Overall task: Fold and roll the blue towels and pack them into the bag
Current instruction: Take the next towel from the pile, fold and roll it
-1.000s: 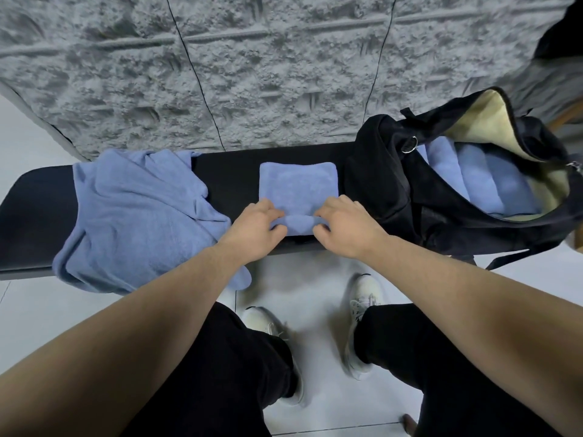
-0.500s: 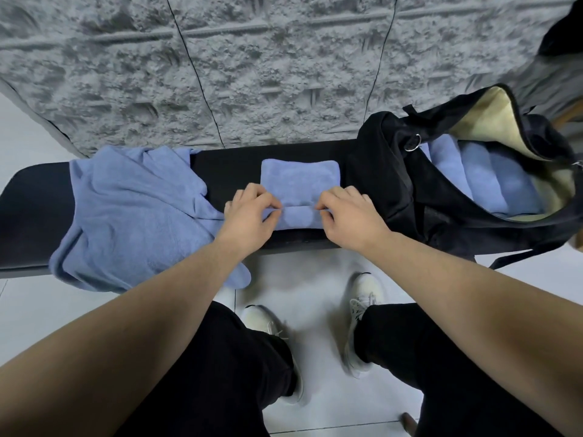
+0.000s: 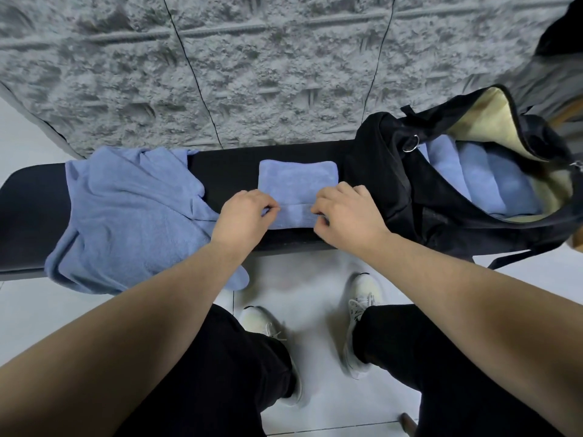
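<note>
A folded blue towel (image 3: pixel 295 181) lies on the black bench (image 3: pixel 227 165), its near end rolled up into a short roll. My left hand (image 3: pixel 244 216) pinches the roll's left end and my right hand (image 3: pixel 345 216) pinches its right end. To the right an open black bag (image 3: pixel 385 171) with a cream lining holds several rolled blue towels (image 3: pixel 482 181). A loose heap of unfolded blue towels (image 3: pixel 126 216) covers the bench on the left and hangs over its front edge.
A rough grey textured wall (image 3: pixel 252 64) rises right behind the bench. Below the bench is a pale tiled floor (image 3: pixel 309 285) with my white shoes and black trousers. The bag's strap (image 3: pixel 517 257) hangs off the bench's front edge at the right.
Both hands have moved away from me along the towel, rolling its near end up. The roll has grown thicker and the flat part shorter.
</note>
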The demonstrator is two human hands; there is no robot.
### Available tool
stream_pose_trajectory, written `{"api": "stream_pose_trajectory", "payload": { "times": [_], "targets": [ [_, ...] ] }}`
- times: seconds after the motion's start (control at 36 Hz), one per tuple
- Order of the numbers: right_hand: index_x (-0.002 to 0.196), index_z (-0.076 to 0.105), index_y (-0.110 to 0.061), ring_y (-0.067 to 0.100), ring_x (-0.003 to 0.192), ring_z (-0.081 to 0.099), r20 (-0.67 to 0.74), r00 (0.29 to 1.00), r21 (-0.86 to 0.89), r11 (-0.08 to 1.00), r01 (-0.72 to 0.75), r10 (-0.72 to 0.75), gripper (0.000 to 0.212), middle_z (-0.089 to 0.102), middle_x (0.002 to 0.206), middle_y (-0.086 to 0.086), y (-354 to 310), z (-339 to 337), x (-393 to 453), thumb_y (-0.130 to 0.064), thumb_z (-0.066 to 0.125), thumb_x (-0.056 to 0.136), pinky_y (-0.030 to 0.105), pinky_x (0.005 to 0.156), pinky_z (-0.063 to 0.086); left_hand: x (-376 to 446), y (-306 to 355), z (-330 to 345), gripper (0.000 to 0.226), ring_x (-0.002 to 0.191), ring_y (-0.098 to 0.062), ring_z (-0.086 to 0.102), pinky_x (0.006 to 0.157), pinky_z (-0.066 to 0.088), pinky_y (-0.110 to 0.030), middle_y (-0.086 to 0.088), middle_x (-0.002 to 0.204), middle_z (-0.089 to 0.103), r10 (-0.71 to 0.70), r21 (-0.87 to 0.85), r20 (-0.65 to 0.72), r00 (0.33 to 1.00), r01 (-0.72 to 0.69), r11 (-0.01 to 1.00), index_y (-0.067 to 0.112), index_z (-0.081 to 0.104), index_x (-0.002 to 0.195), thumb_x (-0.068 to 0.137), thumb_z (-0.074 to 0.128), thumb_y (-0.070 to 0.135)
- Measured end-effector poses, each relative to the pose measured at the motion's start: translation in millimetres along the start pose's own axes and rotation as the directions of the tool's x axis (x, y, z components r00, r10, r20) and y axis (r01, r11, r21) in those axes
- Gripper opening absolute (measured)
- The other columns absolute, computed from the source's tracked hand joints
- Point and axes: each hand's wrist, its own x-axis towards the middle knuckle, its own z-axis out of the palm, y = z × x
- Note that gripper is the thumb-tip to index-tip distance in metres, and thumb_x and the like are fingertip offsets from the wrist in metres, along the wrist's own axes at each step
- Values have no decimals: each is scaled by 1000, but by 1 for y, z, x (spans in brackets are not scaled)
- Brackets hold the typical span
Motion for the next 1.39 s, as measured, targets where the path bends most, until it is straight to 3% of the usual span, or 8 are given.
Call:
{"api": "stream_pose_trajectory", "payload": {
  "times": [0.25, 0.33, 0.44, 0.67, 0.78, 0.97, 1.11, 1.39],
  "targets": [
    [97, 69, -11, 29, 84, 58, 89, 995, -12, 999, 38, -36, 26, 65, 90, 3, 2, 4, 4, -14, 70, 71, 38, 72, 45, -2, -3, -1, 21, 66, -24, 51, 59, 46, -41, -5, 67, 59, 71, 27, 11, 997, -71, 997, 7, 64, 66, 84, 62, 17],
    [103, 65, -8, 31, 91, 55, 126, 991, -18, 999, 35, -33, 28, 63, 97, 7, 1, 5, 3, -5, 62, 75, 39, 77, 42, -2, -5, -2, 10, 75, -23, 54, 63, 44, -34, -1, 79, 61, 93, 12, 77, 993, -95, 995, 10, 68, 80, 81, 66, 20],
    [120, 59, -12, 26, 106, 52, 171, 985, 5, 1000, 10, -11, 36, 61, 113, 4, 2, 0, 5, -6, 51, 86, 33, 88, 38, -1, -9, 1, 35, 94, -20, 54, 76, 39, -26, 1, 112, 63, 94, 40, 156, 983, -101, 994, 15, 64, 118, 84, 68, 20],
    [135, 53, -16, 24, 119, 49, 282, 959, 92, 994, -63, 35, 48, 60, 127, 3, 3, -13, 3, -16, 52, 87, 33, 99, 40, -4, -2, -1, 40, 86, -16, 51, 73, 44, -31, 2, 118, 50, 70, 61, 214, 974, -85, 995, 12, 63, 123, 85, 66, 23],
    [136, 53, -17, 24, 121, 48, 336, 940, 119, 988, -99, 54, 49, 59, 129, 3, 3, -17, -1, -19, 53, 87, 35, 101, 40, -7, -1, 0, 40, 96, -24, 49, 88, 45, -39, -3, 114, 53, 92, 87, 212, 973, -112, 990, 13, 66, 120, 84, 66, 28],
    [125, 58, -23, 25, 112, 52, 425, 895, 150, 965, -216, 134, 43, 63, 117, 1, 2, -21, -5, -20, 49, 83, 38, 92, 46, -10, 6, -2, 70, 96, -20, 44, 82, 30, -30, 2, 106, 54, 49, 96, 296, 954, -80, 992, 18, 66, 104, 69, 22, 59],
    [133, 47, -21, 25, 112, 47, 421, 892, 175, 950, -259, 165, 46, 58, 126, 4, -2, -25, -6, -15, 45, 87, 35, 93, 38, -11, 2, 1, 43, 99, -15, 38, 86, 24, -30, 7, 122, 54, 48, 14, 294, 955, -55, 998, 28, 49, 130, 88, 44, 38],
    [117, 55, -20, 23, 112, 39, 291, 939, 43, 978, -202, 182, 32, 52, 122, -2, -4, -16, -2, -20, 46, 86, 34, 94, 31, -11, -2, 5, 25, 102, -21, 47, 85, 25, -29, 5, 118, 50, 43, -67, 230, 972, -28, 997, 21, 55, 121, 97, 50, 22]
  ]
}}
